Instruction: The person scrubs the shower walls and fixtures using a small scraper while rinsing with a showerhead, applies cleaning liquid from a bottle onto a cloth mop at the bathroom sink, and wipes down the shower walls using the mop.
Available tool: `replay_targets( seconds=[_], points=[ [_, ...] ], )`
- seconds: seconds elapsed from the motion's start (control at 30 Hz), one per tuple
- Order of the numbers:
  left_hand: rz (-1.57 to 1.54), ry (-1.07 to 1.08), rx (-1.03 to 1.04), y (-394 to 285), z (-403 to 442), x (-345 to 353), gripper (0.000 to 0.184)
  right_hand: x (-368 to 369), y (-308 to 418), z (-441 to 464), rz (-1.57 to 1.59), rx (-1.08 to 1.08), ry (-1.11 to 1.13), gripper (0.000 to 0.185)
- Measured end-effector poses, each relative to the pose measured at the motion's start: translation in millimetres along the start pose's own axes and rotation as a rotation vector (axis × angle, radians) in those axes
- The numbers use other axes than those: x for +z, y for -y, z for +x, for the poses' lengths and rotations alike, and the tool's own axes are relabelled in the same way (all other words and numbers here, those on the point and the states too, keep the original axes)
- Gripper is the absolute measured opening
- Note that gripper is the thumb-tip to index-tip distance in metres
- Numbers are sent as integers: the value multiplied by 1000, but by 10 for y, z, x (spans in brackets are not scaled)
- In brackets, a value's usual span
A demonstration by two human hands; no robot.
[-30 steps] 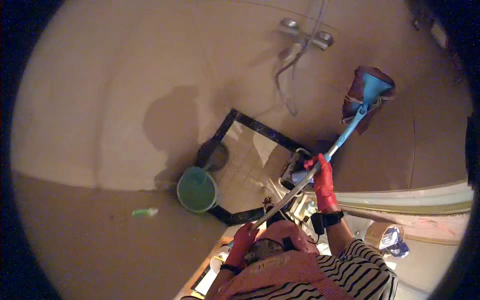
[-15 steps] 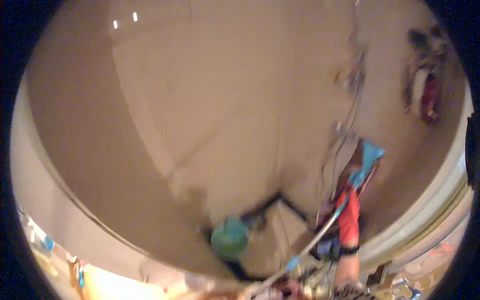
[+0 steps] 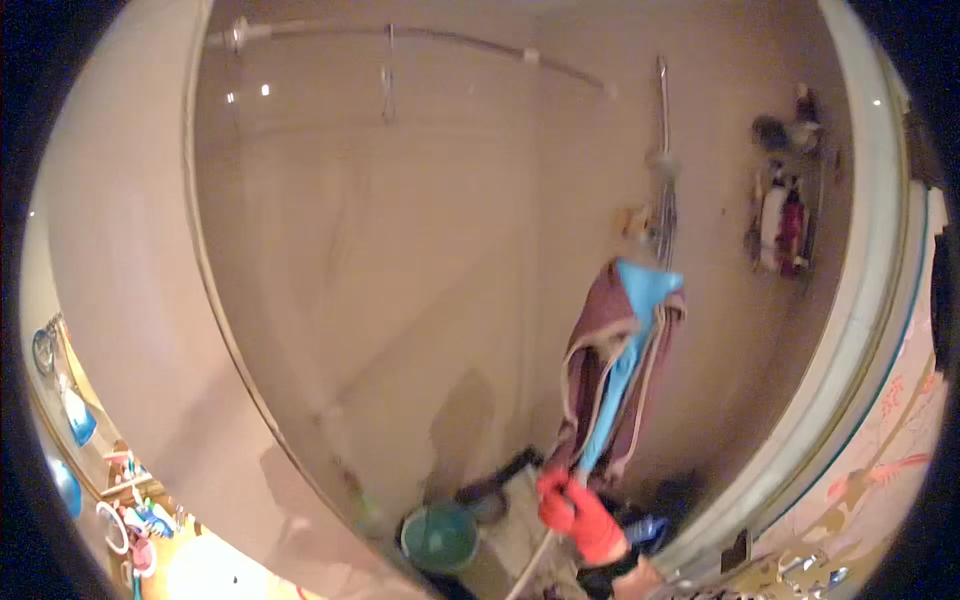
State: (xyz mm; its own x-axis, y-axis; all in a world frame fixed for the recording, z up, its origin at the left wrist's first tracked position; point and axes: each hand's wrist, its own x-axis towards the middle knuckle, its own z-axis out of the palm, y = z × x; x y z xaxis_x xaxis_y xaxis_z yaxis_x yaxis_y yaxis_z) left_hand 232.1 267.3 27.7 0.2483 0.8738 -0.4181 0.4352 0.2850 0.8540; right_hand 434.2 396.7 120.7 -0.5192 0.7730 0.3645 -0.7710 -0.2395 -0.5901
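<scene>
- From my head, I see my right grip (image 3: 580,515) near me, a bit to the right, in a red glove (image 3: 598,532).
- My right grip is curled tight round the pole (image 3: 533,566) of the mop (image 3: 624,368), just under its blue neck (image 3: 610,402).
- I can't see my left grip, so I can't tell how open it is or what it has.
- The mop points up and away from me, with its blue head (image 3: 648,285) at the far end.
- A dark red cloth (image 3: 598,308) with pale edges hangs from the blue head and droops on both sides of the neck.
- I can't tell if the cloth touches the far wall (image 3: 450,200).
- A green bucket (image 3: 442,567) sits low, left of my right grip.
- A silver bar (image 3: 663,110) goes up the far wall, above the blue head.
- On the right, a white bottle (image 3: 772,215) and a red bottle (image 3: 791,232) stand side by side.
- Far off, up high, is a long curved rod (image 3: 460,38).
</scene>
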Motion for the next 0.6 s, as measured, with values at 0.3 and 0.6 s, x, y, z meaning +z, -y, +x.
replay_targets(
  seconds=[0.3, 0.6],
  points=[
    [26, -520, 615, -234, 492, 92, 49, 81, 190, 434, -416, -115, -673, 17],
    [221, -619, 986, -2120, 1323, -529, 30, -473, 242, 204, -1310, 50, -25, 25]
  ],
)
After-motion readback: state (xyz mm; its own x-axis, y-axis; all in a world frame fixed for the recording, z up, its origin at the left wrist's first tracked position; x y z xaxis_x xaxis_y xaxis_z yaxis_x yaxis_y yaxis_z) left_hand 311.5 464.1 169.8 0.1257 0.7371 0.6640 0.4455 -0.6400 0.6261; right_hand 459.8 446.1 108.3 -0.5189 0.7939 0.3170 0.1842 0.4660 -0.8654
